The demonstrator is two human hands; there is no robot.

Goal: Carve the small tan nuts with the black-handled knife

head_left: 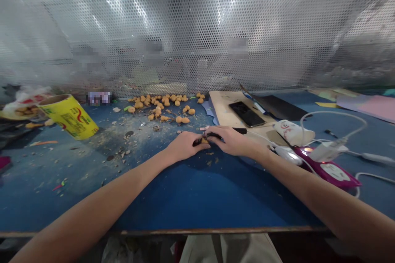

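a small orange lump [203, 141] sits pinched in the fingers of the left hand [185, 146], just above the blue table [173, 197]. the right hand [230, 139] is closed around a black-handled tool [240, 130], its fingers touching the lump's far side. a scattered heap of orange lumps [157, 104] lies ahead of the hands, among crumbs. to the right, a phone [247, 114] lies on a cardboard sheet [220, 107]; to the left, a yellow tube [69, 117] lies on its side.

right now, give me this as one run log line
left hand: small orange lump | right hand: slim black-handled tool | on blue workbench
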